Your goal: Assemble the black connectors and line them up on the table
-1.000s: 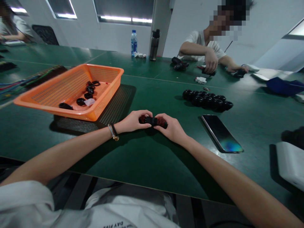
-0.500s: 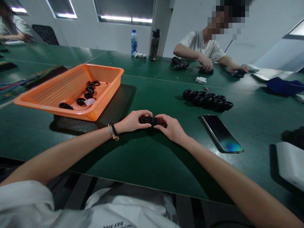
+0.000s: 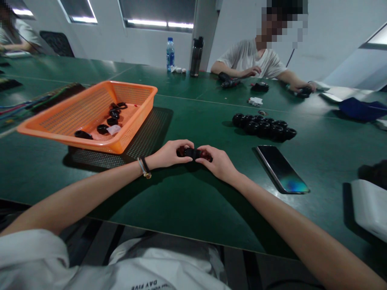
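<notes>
Both my hands meet over the green table (image 3: 187,201) and grip one small black plastic part (image 3: 191,152) between them. My left hand (image 3: 171,154) has its fingers curled round the part's left end. My right hand (image 3: 217,162) pinches the right end, and its fingers hide that side. To the right lies a row of several black round parts (image 3: 263,126). At the left an orange mesh basket (image 3: 133,121) holds several black rings (image 3: 112,117) and a small clear bag (image 3: 114,129).
A dark phone (image 3: 281,168) lies face up right of my hands. A white box (image 3: 370,207) sits at the right edge. Two bottles (image 3: 171,53) stand at the far side. A person across the table handles small items; another sits far left.
My hands and the black part stay where they were. The person across the table has leaned left and drawn a hand back from the items in front of them.
</notes>
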Demonstrator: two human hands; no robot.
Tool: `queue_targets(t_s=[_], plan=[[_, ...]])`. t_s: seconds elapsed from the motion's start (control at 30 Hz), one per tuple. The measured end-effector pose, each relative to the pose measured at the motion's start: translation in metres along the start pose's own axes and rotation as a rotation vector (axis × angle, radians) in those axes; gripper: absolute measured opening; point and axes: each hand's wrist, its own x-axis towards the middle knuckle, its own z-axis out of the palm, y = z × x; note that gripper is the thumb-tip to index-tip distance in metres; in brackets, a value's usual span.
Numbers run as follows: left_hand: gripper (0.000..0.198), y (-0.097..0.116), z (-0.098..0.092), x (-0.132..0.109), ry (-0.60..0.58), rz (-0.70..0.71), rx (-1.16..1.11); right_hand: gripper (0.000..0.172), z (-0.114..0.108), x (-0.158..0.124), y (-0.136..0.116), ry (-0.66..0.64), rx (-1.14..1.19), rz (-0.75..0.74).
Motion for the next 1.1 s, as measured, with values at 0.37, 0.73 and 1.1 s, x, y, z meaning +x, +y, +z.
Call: queue_targets(t_s=[0.37,0.73,1.1], plan=[[0.029,0.0,0.0002,-0.0002,-0.002,0.01,0.002,0.021,-0.0001,0.0003,0.0005,-0.014,0.0,0.005],[0.031,0.0015,-0.0003,0.0,-0.007,-0.008,0.029,0.019,-0.0013,0.0,-0.0015,-0.032,-0.015,0.013],[0.031,0.001,-0.0001,0.0003,-0.009,-0.019,0.005,0.018,-0.0017,0.0011,-0.0012,-0.036,-0.05,0.013]])
